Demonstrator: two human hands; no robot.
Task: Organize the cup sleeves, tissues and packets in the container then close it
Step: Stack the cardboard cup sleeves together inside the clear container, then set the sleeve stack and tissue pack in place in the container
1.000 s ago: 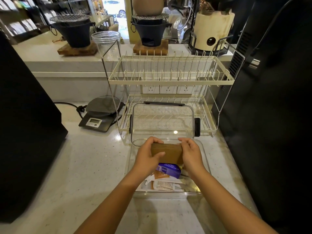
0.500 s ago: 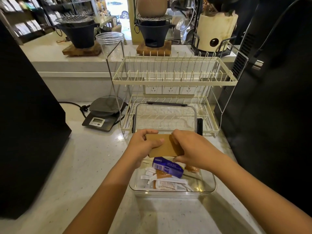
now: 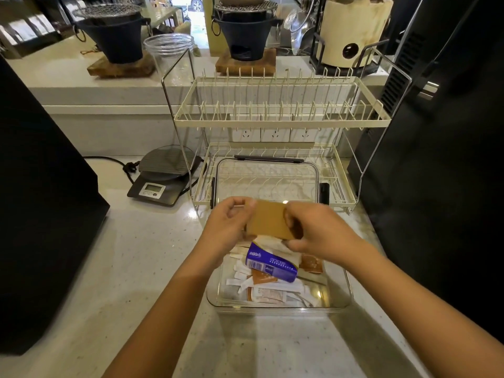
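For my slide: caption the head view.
Both hands hold brown cup sleeves above the open clear container.

A pale speckled countertop [image 3: 136, 268] carries everything. The clear container [image 3: 338, 304] sits on it near the front edge. Directly behind the container stands a cream two-tier dish rack [image 3: 278, 118]; behind and to its left rests a dark digital scale [image 3: 161, 184], with a black cord [image 3: 109, 159] trailing leftward.

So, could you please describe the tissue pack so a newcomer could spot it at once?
Find the white dish rack; the clear container sits in front of it. The tissue pack lies tilted atop the packets, below both hands: the only blue-purple item among white and brown.
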